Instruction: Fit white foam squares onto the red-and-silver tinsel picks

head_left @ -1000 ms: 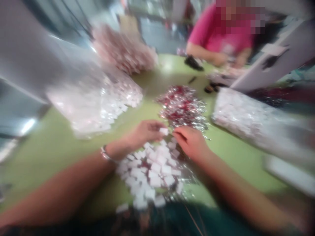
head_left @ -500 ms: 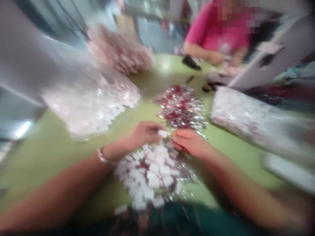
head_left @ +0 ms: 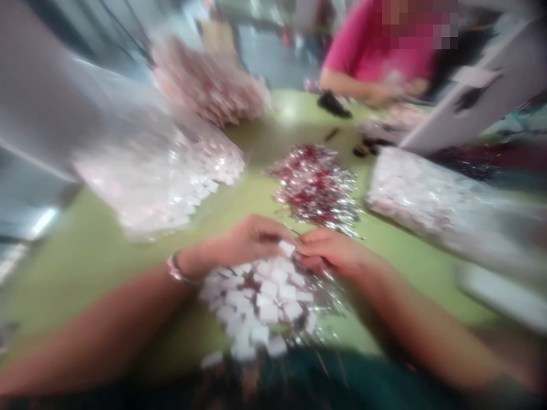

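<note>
Between my hands is a small white tag (head_left: pixel 286 248), pinched by the fingertips of my left hand (head_left: pixel 256 239). My right hand (head_left: pixel 327 249) is closed at the tag's right side, its fingers pressed together; what they grip is too small and blurred to name. Below both hands lies a pile of white tags (head_left: pixel 268 302), with shiny silver pieces showing at its right edge. Just beyond my hands sits a heap of red and silver shiny pieces (head_left: pixel 318 182) on the green table (head_left: pixel 179 302).
A clear bag of white pieces (head_left: pixel 158 176) lies at the left, another bag (head_left: pixel 427 188) at the right. Pinkish packets (head_left: pixel 209 85) are stacked at the back. A person in a pink shirt (head_left: pixel 391 51) works across the table. A grey panel (head_left: pixel 474 97) stands at the right.
My hands have moved slightly down and closer together. The white tag has tilted and shifted slightly down and to the right. The person's hands across the table have also moved.
</note>
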The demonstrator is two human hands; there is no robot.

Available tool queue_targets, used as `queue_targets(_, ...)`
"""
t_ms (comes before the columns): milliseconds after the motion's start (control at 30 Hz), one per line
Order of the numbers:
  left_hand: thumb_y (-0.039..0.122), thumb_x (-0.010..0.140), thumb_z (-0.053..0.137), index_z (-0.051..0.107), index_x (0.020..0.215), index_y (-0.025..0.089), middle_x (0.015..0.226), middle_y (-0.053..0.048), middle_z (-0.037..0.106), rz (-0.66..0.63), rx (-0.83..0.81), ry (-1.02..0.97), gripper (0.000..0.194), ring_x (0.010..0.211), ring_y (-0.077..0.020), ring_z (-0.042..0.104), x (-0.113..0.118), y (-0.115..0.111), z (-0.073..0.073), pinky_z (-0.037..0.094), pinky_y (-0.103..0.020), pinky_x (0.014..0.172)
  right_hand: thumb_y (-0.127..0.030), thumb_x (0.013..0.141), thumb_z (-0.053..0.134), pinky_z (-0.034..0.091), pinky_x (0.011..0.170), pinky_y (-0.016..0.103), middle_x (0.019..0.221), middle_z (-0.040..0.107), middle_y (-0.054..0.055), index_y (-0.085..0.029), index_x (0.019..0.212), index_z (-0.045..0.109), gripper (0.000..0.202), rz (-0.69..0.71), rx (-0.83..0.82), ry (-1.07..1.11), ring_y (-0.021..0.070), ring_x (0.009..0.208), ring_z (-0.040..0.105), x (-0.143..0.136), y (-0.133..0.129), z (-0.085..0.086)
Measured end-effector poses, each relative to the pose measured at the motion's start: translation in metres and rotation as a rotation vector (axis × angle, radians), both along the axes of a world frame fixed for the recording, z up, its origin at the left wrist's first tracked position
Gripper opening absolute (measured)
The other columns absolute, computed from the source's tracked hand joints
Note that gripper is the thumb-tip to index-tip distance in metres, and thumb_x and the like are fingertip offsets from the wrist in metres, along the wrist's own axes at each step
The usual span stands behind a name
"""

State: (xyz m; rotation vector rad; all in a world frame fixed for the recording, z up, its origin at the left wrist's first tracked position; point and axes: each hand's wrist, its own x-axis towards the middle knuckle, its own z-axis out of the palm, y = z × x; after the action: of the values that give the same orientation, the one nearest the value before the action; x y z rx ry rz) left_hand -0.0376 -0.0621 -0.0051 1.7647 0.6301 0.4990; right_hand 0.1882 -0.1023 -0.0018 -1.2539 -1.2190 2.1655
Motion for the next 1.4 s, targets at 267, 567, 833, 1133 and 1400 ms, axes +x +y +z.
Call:
queue_targets(267,0.025,0.077,0.069,0.076,0.097,0.021,0.072,-0.001,0.072,0.285,0.051,0.094,0.022,0.065,-0.0128,0.064,0.008,-0.002,-0.005,0.051,-0.022,0.06,-0.032,0.088,0.054,0.034,0.049,0.022,0.057,0.056,-0.003,-0.019,0.06,0.054,0.031,-0.071,0.505,-0.485,0.0081,0.049,0.044,-0.011,-0.002,0.022)
queue_targets(567,0.028,0.079,0.068,0.075,0.097,0.019,0.078,-0.002,0.074,0.242,0.036,0.096,0.021,0.068,-0.0132,0.065,0.008,-0.006,-0.011,0.053,-0.024,0.064,-0.028,0.088,0.049,0.036,0.055,0.024,0.057,0.052,-0.004,-0.022,0.06,0.047,0.029,-0.04,0.834,-0.642,0.0113,0.056,0.047,-0.017,-0.005,0.006)
queue_targets(833,0.043,0.087,0.062,0.065,0.119,0.018,0.113,-0.011,0.068,0.3,0.4,0.244,0.041,0.102,-0.0232,0.061,-0.016,0.028,0.006,0.049,-0.038,0.092,-0.027,0.09,0.051,0.039,0.057,0.023,0.058,0.058,-0.004,-0.02,0.062,0.055,0.029,0.009,0.717,-0.533,0.0101,0.055,0.051,-0.019,-0.017,0.025)
queue_targets(1133,0.023,0.09,0.046,0.072,0.1,0.012,0.111,-0.019,0.061,0.649,0.816,0.892,0.03,0.113,-0.0357,0.05,-0.048,0.074,-0.032,0.044,-0.049,0.096,-0.026,0.09,0.053,0.04,0.065,0.028,0.072,0.064,0.001,-0.02,0.073,0.064,0.022,-0.056,1.005,-0.805,0.0141,0.066,0.055,-0.007,0.002,0.002)
queue_targets(1400,0.021,0.082,0.051,0.077,0.089,0.019,0.109,-0.007,0.073,0.698,0.677,0.486,0.027,0.106,-0.0247,0.064,-0.063,0.077,-0.044,0.047,-0.038,0.101,-0.025,0.09,0.055,0.035,0.064,0.029,0.094,0.065,0.006,-0.019,0.085,0.066,0.014,0.121,0.979,-1.18,0.017,0.075,0.058,-0.013,0.025,-0.021)
